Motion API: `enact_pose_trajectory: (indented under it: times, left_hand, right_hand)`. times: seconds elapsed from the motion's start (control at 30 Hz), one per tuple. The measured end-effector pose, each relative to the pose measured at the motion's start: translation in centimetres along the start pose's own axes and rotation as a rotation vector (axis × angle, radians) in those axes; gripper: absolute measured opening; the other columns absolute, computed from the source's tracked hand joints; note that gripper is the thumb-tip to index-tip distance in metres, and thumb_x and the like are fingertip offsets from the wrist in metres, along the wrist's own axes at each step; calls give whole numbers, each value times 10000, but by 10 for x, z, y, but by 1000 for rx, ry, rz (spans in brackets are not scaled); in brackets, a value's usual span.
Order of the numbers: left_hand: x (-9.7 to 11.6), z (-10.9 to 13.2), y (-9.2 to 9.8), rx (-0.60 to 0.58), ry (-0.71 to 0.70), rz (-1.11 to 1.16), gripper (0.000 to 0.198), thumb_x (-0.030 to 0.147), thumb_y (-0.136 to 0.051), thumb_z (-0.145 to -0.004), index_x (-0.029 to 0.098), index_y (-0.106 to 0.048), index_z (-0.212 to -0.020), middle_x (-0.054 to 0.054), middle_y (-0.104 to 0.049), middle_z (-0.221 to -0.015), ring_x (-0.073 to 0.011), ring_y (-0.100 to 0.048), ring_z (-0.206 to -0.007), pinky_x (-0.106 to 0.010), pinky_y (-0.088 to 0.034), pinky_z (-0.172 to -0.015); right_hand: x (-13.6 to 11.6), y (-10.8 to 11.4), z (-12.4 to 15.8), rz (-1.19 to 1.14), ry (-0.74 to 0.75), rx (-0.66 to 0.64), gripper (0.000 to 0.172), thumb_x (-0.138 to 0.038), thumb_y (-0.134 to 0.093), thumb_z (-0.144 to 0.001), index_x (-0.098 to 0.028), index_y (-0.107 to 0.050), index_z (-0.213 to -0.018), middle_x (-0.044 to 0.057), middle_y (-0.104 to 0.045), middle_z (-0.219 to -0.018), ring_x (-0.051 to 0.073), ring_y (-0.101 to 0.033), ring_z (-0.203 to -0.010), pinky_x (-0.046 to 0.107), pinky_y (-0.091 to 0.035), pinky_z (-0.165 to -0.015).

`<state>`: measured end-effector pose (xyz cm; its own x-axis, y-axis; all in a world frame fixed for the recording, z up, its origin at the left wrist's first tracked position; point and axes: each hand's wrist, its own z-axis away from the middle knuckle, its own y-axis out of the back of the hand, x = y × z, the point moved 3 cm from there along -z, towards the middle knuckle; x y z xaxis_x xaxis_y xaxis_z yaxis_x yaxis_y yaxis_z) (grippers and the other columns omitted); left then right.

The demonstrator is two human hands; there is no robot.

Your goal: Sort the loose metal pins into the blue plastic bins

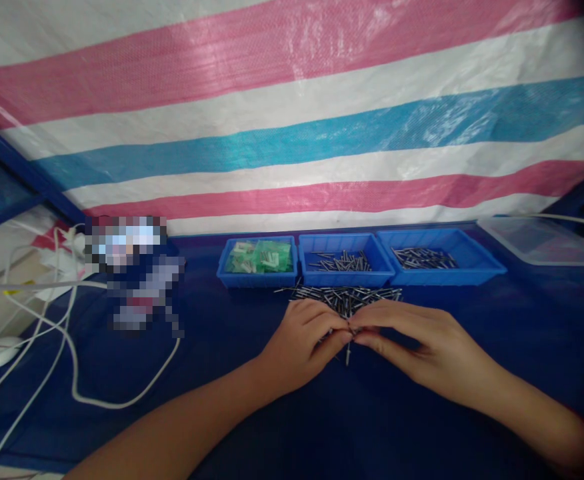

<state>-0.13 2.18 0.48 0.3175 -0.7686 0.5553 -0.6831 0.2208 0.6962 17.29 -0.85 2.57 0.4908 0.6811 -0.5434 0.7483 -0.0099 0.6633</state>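
Observation:
A heap of thin metal pins (345, 295), dark and silvery, perhaps rivets or drill bits, lies on the blue table in front of the bins. My left hand (305, 337) is closed at the heap's near edge, thumb and forefinger pinched together. Opposite it, my right hand (415, 333) pinches with fingertips almost meeting the left ones. Between the fingertips is a small part of a thin metal pin, mostly hidden. One metal pin (347, 353) shows just below the fingertips; whether it is held or lying on the table I cannot tell.
Behind the heap stand three blue bins: the left bin (257, 280) with green packets (267, 257), the middle bin (347, 277) and right bin (477, 267) with metal pins. White cables (117, 404) loop at left near blurred items. A clear plastic lid (547, 240) lies at right.

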Motion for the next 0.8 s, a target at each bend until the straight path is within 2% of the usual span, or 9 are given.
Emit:
enact_pose_trajectory:
  times: [0.17, 0.27, 0.37, 0.53, 0.67, 0.8]
  left_hand:
    - [0, 1, 0, -22, 13, 3, 194, 282, -464, -941, 180, -625, -981, -68, -678, -948, -183, -601, -941, -332, -425, -864]
    - [-1, 0, -1, -16, 16, 10, 184, 276, -481, -935, 185, -631, -989, -72, -682, -962, -187, -606, -948, -331, -429, -852]
    - [-1, 0, -2, 13, 6, 12, 170, 274, -487, -938, 183, -630, -956, -68, -686, -942, -181, -612, -929, -325, -430, -842]
    - [0, 1, -1, 31, 10, 16, 159, 285, -487, -941, 187, -612, -940, -59, -680, -944, -171, -612, -930, -318, -430, -859]
    - [0, 1, -1, 23, 0, -1, 148, 289, -506, -933, 189, -614, -928, -54, -687, -930, -176, -608, -944, -335, -420, -884]
    - [0, 1, -3, 8, -11, -7, 140, 300, -540, -915, 189, -622, -939, -57, -691, -953, -182, -603, -963, -338, -421, -889]
  right_hand:
    - [1, -2, -1, -55, -43, 13, 161, -205, -571, -876, -231, -637, -1021, 43, -710, -931, 156, -679, -853, 255, -553, -764]
    - [1, -5, 1, -70, -70, 26, 234, -195, -573, -875, -238, -610, -1102, 41, -707, -973, 152, -680, -862, 259, -555, -781]
    - [4, -6, 4, -133, -169, 67, 296, -222, -598, -865, -233, -571, -1159, 37, -708, -961, 143, -687, -819, 243, -569, -736]
    - [7, -7, 4, -201, -302, 104, 124, -300, -606, -862, -205, -630, -938, 51, -702, -887, 165, -677, -803, 248, -567, -684]
    - [4, -8, 1, -175, -246, 96, 81, -283, -588, -869, -210, -621, -884, 49, -687, -847, 174, -659, -805, 278, -553, -718]
    - [-1, -8, 1, -129, -164, 86, 59, -221, -568, -876, -222, -620, -904, 51, -678, -892, 179, -648, -853, 294, -537, -748]
